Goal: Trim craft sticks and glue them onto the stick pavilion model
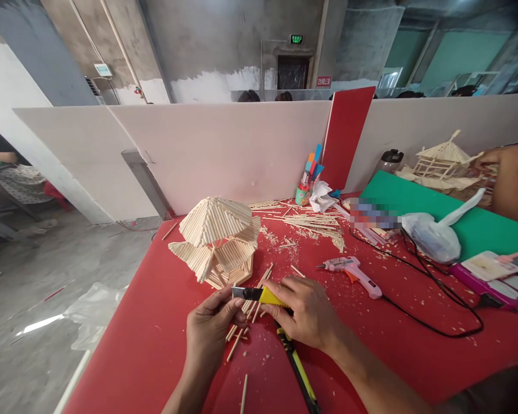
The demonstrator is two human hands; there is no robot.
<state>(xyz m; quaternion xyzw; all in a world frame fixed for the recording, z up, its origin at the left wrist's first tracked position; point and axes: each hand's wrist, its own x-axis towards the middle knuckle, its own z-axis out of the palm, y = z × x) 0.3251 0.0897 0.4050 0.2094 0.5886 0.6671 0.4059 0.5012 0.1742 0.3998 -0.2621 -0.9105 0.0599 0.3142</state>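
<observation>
My right hand [304, 307] grips a yellow and black utility knife [271, 296], its blade out and pointing left. The blade's tip reaches the fingers of my left hand [209, 325], which are pinched together; what they hold is too small to make out. Just beyond my hands stands a pavilion model [216, 224] built of thin wooden sticks, with a tiered roof and a lattice base. Loose wooden sticks [237, 344] lie beneath and between my hands. Under my right wrist rests a long yellow and black tool [300, 371], partly hidden.
A pink glue gun [351, 273] with a black cord lies to the right on the red table [147, 322]. Behind are piled sticks [315, 221], a pen cup [303, 194], a green board [397, 192] and a plastic bag [435, 236]. Another person's arm [513, 178] is at far right.
</observation>
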